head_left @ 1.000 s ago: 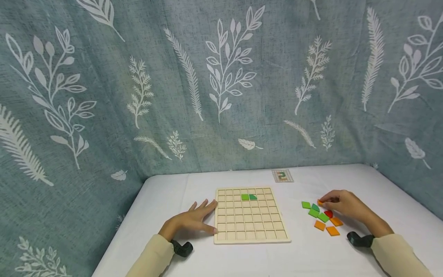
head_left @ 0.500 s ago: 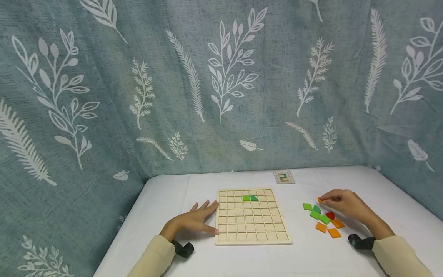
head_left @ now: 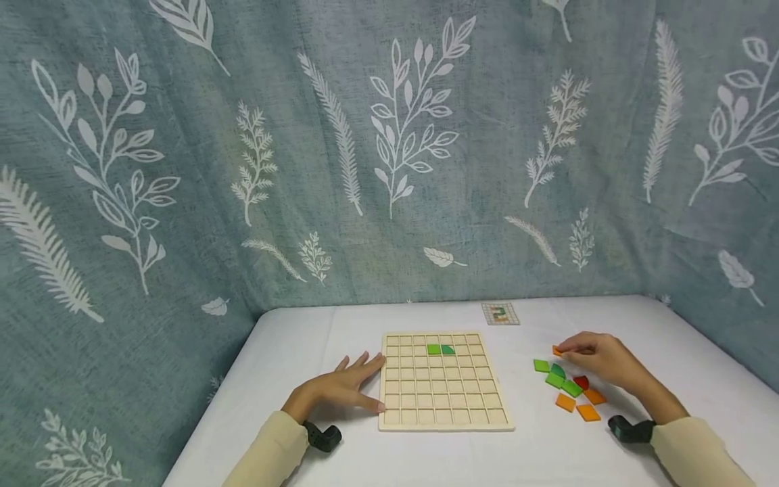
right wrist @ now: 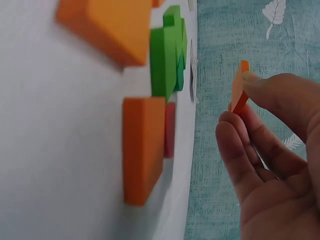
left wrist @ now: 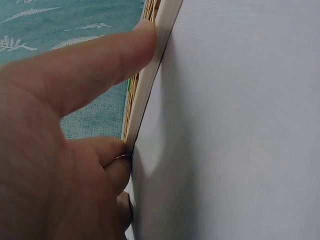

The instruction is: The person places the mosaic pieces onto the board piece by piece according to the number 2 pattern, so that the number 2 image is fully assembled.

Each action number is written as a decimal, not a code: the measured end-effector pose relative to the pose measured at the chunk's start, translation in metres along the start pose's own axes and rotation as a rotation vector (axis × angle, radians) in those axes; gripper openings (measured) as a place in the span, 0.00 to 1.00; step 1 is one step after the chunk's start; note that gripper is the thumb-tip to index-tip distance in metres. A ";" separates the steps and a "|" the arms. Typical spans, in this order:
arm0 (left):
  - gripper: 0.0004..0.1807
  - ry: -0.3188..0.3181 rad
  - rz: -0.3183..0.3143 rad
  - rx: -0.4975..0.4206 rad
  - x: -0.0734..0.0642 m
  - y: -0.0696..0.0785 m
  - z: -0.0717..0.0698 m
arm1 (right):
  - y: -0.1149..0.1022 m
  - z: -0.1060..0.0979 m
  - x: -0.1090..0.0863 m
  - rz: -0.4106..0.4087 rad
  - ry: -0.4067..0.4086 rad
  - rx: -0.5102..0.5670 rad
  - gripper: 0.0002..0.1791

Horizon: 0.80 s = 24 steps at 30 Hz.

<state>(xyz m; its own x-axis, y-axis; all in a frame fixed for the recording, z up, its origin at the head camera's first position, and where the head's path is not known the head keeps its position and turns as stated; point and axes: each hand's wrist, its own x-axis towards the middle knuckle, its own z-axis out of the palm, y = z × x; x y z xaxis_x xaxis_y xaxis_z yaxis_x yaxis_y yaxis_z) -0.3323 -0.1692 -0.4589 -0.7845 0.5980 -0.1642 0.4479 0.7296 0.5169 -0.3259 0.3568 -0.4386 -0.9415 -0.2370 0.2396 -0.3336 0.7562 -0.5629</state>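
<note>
A pale wooden grid board [head_left: 447,399] lies mid-table, with a green square tile [head_left: 434,349] and a teal quarter-round tile [head_left: 447,350] side by side in its upper cells. My left hand [head_left: 337,392] has its fingers spread, with thumb and fingertips touching the board's left edge. Between thumb and fingertips, my right hand [head_left: 599,358] pinches an orange tile [right wrist: 240,92], raised off the table in the right wrist view. Just in front of this hand lie loose tiles: several green ones [head_left: 555,380], a teal one [head_left: 557,370], a red one [head_left: 581,383] and orange ones [head_left: 588,412].
Behind the board, toward the right, a small card with a coloured grid pattern [head_left: 501,314] lies on the white-covered table [head_left: 365,467]. A blue-green leaf-print curtain [head_left: 341,155] hangs along the table's back and sides. Each wrist wears a black camera mount [head_left: 324,438].
The right hand has lifted the orange tile from beside the pile and shifted slightly left with it. The left hand stays at the board's edge. The head view has tilted slightly.
</note>
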 end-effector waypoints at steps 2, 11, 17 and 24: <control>0.59 -0.004 0.001 -0.003 0.000 0.001 0.000 | -0.004 0.001 -0.001 -0.009 0.010 0.014 0.10; 0.59 0.002 0.002 -0.016 -0.001 -0.001 0.001 | -0.021 0.010 0.007 -0.078 0.012 0.039 0.09; 0.59 0.005 0.006 -0.018 -0.001 -0.003 0.001 | -0.031 0.016 0.014 -0.082 0.017 0.007 0.10; 0.59 -0.002 0.018 -0.014 0.002 -0.004 0.001 | -0.037 0.027 0.022 -0.110 -0.012 0.057 0.15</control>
<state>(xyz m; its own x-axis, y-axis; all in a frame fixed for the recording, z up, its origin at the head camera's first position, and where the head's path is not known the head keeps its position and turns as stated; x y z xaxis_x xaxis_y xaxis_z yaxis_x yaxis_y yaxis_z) -0.3347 -0.1704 -0.4619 -0.7758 0.6114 -0.1561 0.4556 0.7138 0.5319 -0.3360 0.3074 -0.4340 -0.8996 -0.3241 0.2927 -0.4365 0.6894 -0.5781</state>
